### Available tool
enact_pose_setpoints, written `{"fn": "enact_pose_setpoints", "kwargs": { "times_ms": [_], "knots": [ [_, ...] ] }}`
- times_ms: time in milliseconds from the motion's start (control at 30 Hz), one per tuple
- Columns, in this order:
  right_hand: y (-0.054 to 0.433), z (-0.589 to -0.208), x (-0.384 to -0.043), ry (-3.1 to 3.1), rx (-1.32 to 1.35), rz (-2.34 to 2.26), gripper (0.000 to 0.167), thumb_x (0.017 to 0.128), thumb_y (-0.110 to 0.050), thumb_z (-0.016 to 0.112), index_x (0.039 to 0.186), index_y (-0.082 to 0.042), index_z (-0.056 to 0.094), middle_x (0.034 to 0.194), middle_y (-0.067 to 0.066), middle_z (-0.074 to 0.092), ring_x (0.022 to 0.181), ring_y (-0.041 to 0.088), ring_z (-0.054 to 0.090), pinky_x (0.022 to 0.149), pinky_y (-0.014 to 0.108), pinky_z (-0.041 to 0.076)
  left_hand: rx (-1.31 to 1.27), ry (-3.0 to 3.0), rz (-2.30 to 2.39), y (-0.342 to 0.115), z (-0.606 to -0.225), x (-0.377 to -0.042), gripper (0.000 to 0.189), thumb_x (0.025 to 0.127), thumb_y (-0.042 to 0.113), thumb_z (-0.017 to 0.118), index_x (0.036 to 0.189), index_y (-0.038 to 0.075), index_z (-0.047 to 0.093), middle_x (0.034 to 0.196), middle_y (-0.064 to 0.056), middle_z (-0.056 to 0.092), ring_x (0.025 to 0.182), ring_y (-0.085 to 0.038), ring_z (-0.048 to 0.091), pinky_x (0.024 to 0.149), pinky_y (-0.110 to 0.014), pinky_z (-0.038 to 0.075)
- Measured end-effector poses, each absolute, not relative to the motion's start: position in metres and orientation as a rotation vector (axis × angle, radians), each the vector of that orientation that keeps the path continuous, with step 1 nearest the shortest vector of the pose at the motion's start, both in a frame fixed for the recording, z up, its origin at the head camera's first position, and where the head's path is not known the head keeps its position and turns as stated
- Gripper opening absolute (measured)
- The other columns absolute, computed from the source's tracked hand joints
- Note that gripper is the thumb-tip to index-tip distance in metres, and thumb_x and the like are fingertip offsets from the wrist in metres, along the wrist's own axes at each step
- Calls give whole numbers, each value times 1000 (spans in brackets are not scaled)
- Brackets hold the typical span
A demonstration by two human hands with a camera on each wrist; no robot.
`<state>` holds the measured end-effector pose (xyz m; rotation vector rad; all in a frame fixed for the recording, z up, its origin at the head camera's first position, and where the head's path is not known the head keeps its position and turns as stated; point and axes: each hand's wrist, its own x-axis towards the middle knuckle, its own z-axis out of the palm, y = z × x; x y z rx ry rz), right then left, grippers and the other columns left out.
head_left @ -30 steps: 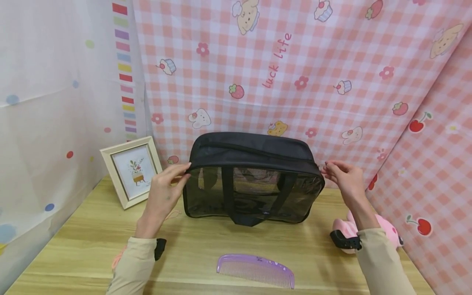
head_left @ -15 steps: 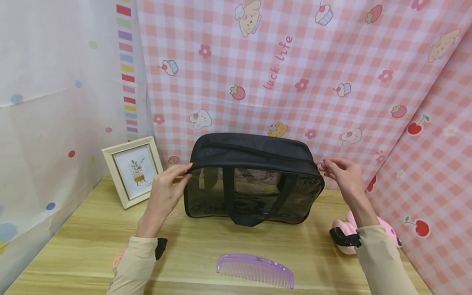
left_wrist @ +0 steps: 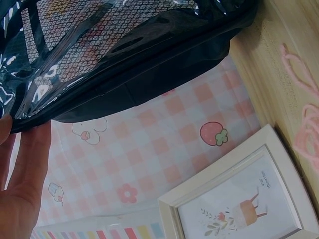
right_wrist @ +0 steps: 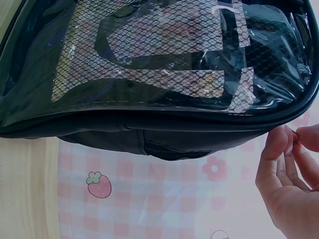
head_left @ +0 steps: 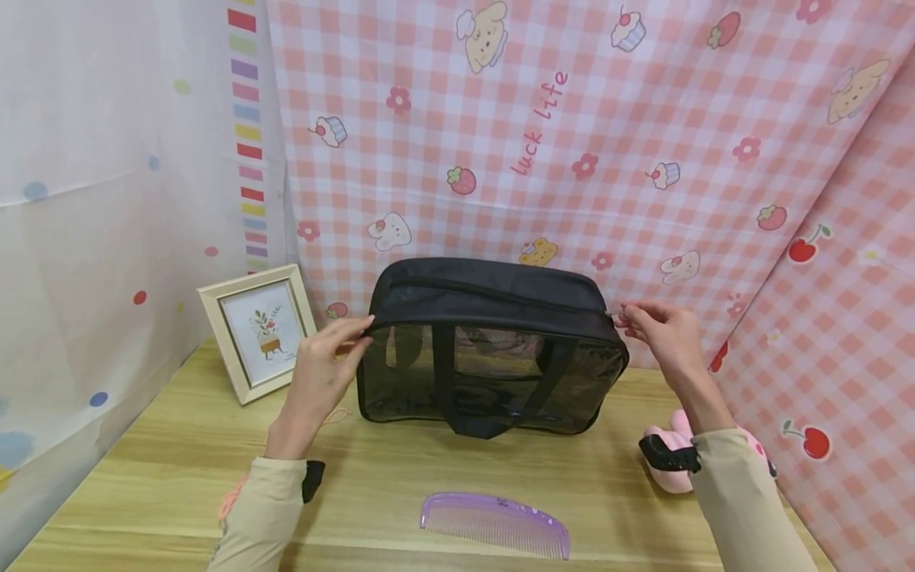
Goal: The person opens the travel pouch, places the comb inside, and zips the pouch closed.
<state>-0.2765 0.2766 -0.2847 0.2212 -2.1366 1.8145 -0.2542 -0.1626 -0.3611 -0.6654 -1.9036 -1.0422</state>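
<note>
A black bag (head_left: pixel 493 349) with see-through dark panels and two strap handles stands upright on the table. At its upper left corner my left hand (head_left: pixel 319 377) pinches the edge, the thumb in front and fingers behind, as the left wrist view shows. My right hand (head_left: pixel 670 343) is at the upper right end, pinching a small zipper pull, mostly hidden by the fingertips. The zipper (right_wrist: pixel 172 153) runs along the bag's black top and looks closed for most of its length in the head view. Mesh shows through the clear panel in both wrist views.
A purple comb (head_left: pixel 496 526) lies in front of the bag. To the left stands a framed picture (head_left: pixel 307 298), with pink cord (left_wrist: pixel 306 134) near it. A pink plush toy (head_left: pixel 672 469) sits under the right forearm. A checked cloth (head_left: pixel 500 214) hangs behind.
My right hand has moved slightly left and up, closer to the bag's right end, with the zipper pull. My left hand keeps its grip on the corner.
</note>
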Motion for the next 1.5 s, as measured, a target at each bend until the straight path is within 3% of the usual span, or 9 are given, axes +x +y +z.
{"fn": "enact_pose_setpoints", "kwargs": {
  "times_ms": [133,267,500,700,933,1500],
  "knots": [
    [274,-282,-277,-2191,221,1768,41,93,-14,63,114,21,54,79,-2,70,73,8,68,70,18,55,-668,-1897,-1048,-163,-361,-254,34,78,-12,71,110,0,71,99,-11,69,80,-22,67,71,-17,54],
    [271,-278,-278,-2263,201,1684,44,94,-18,62,117,19,55,81,-3,70,75,6,68,71,18,55,-668,-1899,-1050,-163,-361,-254,34,78,-12,71,110,0,71,100,-11,69,80,-22,67,71,-18,55],
    [262,-269,-279,-2315,216,1613,41,95,-20,61,115,15,58,86,1,70,78,9,68,73,20,55,-663,-1904,-1063,-163,-361,-254,35,78,-11,72,111,1,70,100,-10,69,81,-21,67,72,-19,55],
    [257,-263,-279,-2275,257,1676,38,94,-14,61,113,19,56,79,-3,69,72,7,67,71,19,55,-658,-1908,-1064,-161,-359,-255,34,78,-11,72,111,1,71,100,-10,69,82,-21,67,72,-20,55],
    [252,-259,-279,-2358,233,1591,39,95,-18,60,116,15,58,82,-3,69,75,6,67,73,19,55,-652,-1909,-1060,-162,-359,-254,34,78,-11,72,110,1,71,99,-11,69,82,-21,67,71,-20,55],
    [231,-241,-281,-2486,359,1367,35,96,-18,58,114,12,62,96,19,68,76,8,66,69,18,56,-637,-1933,-1055,-163,-358,-253,34,78,-10,72,110,1,71,99,-10,69,84,-21,67,71,-24,57]
  ]
}}
